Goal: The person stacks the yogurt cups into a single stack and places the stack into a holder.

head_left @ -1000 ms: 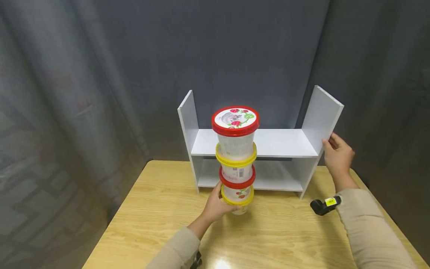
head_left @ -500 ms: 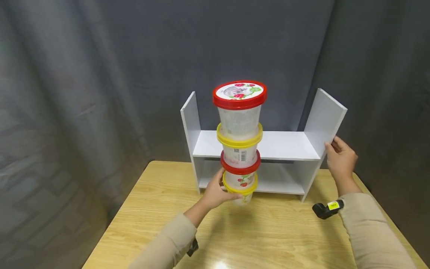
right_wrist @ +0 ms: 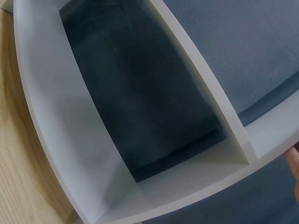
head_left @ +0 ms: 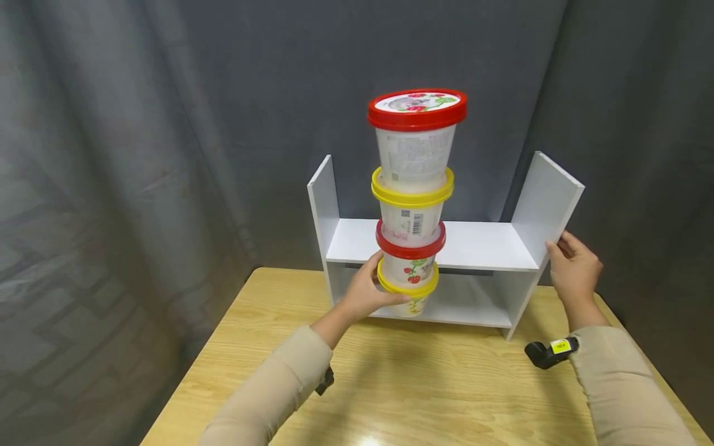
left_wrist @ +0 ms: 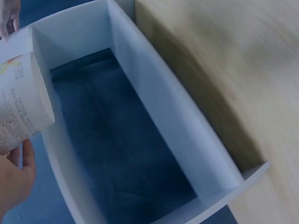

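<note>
Several white plastic tubs stand stacked in one column, held up in the air in front of the shelf. The topmost tub (head_left: 417,158) has a red lid with a strawberry picture; yellow and red lids alternate below. My left hand (head_left: 362,297) grips the lowest tub (head_left: 414,306) round its side, just under its yellow lid. In the left wrist view, the bottom of a tub (left_wrist: 25,100) shows above the left hand (left_wrist: 16,179). My right hand (head_left: 574,266) pinches the right side panel of the white two-tier shelf (head_left: 485,244). Its fingers (right_wrist: 294,161) barely enter the right wrist view.
The shelf stands at the back of a wooden table (head_left: 268,310), its side panels rising above the upper board. A dark grey curtain (head_left: 268,124) hangs behind and around. A black wrist camera (head_left: 549,351) sits by the right sleeve.
My left hand has raised the tub stack and carried it slightly right, from low before the shelf to well above its upper board. The right hand keeps its hold on the side panel.
</note>
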A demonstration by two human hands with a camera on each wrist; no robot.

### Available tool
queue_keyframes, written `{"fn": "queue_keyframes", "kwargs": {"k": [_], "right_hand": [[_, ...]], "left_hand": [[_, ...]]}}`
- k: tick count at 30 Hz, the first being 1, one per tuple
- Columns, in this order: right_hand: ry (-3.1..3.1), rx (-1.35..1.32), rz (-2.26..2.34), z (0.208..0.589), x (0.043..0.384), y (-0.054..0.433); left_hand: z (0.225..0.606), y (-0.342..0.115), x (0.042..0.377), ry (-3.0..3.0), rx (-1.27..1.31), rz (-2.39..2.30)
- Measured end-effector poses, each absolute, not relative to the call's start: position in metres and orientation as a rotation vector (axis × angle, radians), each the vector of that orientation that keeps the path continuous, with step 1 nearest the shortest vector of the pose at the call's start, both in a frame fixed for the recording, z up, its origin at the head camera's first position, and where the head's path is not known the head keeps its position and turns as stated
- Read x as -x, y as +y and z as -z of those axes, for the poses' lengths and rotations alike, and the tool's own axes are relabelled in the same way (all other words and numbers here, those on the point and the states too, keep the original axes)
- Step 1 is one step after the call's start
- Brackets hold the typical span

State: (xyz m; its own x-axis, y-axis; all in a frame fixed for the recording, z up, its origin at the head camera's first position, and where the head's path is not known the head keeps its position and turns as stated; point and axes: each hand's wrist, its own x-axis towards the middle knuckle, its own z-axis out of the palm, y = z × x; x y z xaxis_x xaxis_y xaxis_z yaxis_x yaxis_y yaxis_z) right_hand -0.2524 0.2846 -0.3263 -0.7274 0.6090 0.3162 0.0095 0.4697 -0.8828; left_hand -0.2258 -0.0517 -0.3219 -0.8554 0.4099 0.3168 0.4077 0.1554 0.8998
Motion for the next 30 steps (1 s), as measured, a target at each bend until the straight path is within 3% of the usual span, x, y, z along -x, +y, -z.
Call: {"fn": "queue_keyframes", "kwargs": {"k": [30], "right_hand": [[-2.132, 0.525, -1.261, 0.329, 0.252, 0.284]], "left_hand": [[0.312, -0.026, 0.305, 2.523, -0.538, -1.852]]}}
